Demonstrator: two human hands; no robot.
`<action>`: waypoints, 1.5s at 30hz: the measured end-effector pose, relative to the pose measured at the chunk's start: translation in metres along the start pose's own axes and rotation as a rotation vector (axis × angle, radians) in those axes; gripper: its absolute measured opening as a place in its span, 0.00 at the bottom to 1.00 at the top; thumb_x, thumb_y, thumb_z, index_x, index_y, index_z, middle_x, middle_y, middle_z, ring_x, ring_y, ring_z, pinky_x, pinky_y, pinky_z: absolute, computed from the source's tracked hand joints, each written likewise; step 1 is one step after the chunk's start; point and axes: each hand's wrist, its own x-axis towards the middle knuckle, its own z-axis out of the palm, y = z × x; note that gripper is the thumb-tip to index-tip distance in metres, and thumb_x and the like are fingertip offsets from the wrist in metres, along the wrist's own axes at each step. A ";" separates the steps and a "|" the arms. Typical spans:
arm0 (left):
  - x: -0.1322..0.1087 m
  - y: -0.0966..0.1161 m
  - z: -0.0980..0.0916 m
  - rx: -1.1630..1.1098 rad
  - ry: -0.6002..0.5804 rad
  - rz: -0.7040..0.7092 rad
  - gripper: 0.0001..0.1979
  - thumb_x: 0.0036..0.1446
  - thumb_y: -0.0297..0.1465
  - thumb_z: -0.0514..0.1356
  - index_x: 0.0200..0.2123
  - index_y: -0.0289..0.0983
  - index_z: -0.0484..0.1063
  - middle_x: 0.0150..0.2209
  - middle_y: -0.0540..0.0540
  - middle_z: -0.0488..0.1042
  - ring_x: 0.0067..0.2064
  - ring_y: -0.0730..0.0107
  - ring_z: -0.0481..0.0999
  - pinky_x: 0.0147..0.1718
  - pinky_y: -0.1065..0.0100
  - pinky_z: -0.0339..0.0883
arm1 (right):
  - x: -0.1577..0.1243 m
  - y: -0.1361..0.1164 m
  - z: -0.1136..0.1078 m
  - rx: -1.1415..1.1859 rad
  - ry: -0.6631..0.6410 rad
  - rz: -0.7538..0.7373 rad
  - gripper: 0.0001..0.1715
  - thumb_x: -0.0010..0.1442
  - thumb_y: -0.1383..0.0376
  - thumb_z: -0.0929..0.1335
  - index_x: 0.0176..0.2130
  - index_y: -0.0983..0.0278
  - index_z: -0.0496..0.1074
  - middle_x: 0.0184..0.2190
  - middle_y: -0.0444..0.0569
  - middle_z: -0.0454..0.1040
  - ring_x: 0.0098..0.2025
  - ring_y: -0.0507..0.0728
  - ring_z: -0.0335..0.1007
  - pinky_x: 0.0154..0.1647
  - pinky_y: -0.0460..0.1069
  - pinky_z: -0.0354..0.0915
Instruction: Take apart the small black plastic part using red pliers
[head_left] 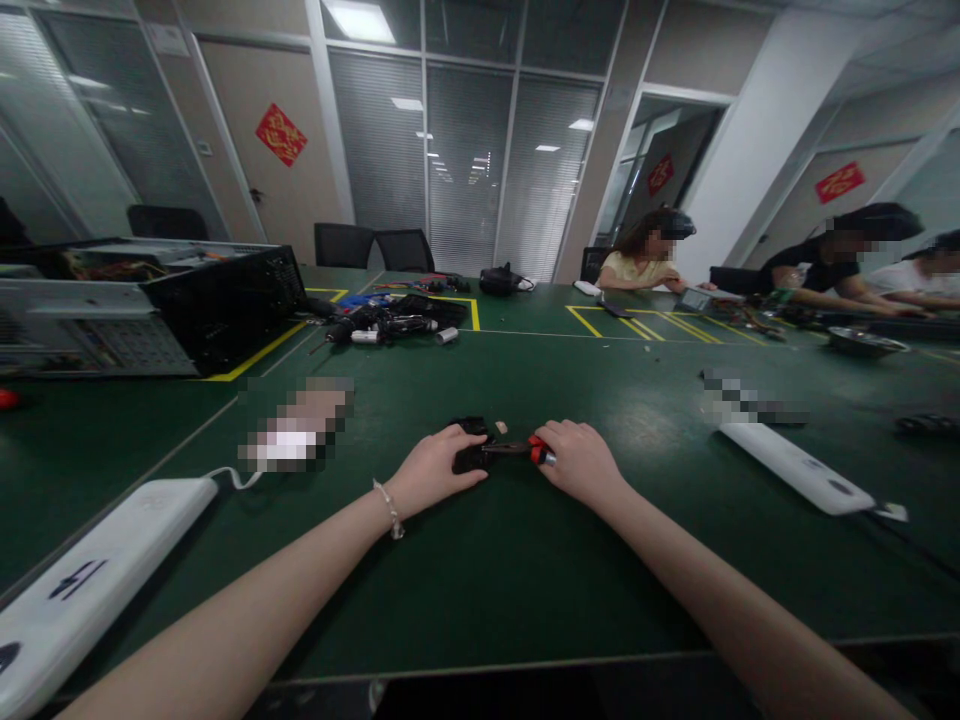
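My left hand (439, 465), with a beaded bracelet at the wrist, is closed around a small black part (471, 458) on the green table. What the part is, I cannot make out. My right hand (581, 460) grips long-nosed pliers (510, 448) by their red handles, which the fingers partly cover. The plier jaws point left and meet the black part at its right side. Just above the jaws lies a small pale scrap (501, 427). Another black piece (471, 424) shows behind my left fingers.
An opened computer case (225, 310) stands at the left on the green table (465, 590). A drill and cables (390, 318) lie behind my hands. White power banks (112, 570) flank me, one cabled to a phone (304, 425). Several people sit at the far right near a metal bowl (866, 342).
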 end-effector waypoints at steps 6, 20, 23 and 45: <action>0.000 0.001 -0.001 -0.004 -0.023 -0.021 0.24 0.51 0.40 0.57 0.52 0.44 0.62 0.46 0.47 0.65 0.42 0.63 0.68 0.38 0.63 0.64 | 0.001 -0.001 -0.003 -0.015 -0.007 -0.001 0.13 0.50 0.65 0.65 0.38 0.64 0.69 0.34 0.49 0.71 0.36 0.56 0.64 0.36 0.50 0.58; 0.001 0.001 -0.001 -0.029 -0.037 -0.029 0.24 0.51 0.41 0.57 0.52 0.43 0.62 0.47 0.46 0.64 0.44 0.62 0.68 0.39 0.62 0.64 | 0.002 -0.001 -0.002 0.005 -0.002 -0.002 0.11 0.49 0.65 0.65 0.36 0.64 0.68 0.34 0.48 0.71 0.35 0.55 0.64 0.35 0.49 0.58; 0.001 0.003 -0.002 -0.013 -0.030 -0.029 0.24 0.51 0.41 0.57 0.52 0.44 0.63 0.47 0.46 0.65 0.43 0.62 0.68 0.39 0.62 0.64 | 0.002 -0.001 -0.001 0.008 0.006 -0.003 0.11 0.49 0.65 0.65 0.36 0.64 0.68 0.34 0.49 0.71 0.35 0.55 0.64 0.35 0.49 0.57; 0.000 0.001 -0.001 -0.010 -0.020 -0.029 0.24 0.51 0.40 0.58 0.52 0.44 0.62 0.46 0.46 0.65 0.41 0.62 0.69 0.37 0.63 0.64 | 0.002 -0.002 -0.003 0.005 0.007 -0.010 0.12 0.50 0.65 0.64 0.37 0.64 0.69 0.35 0.49 0.71 0.35 0.55 0.64 0.36 0.49 0.58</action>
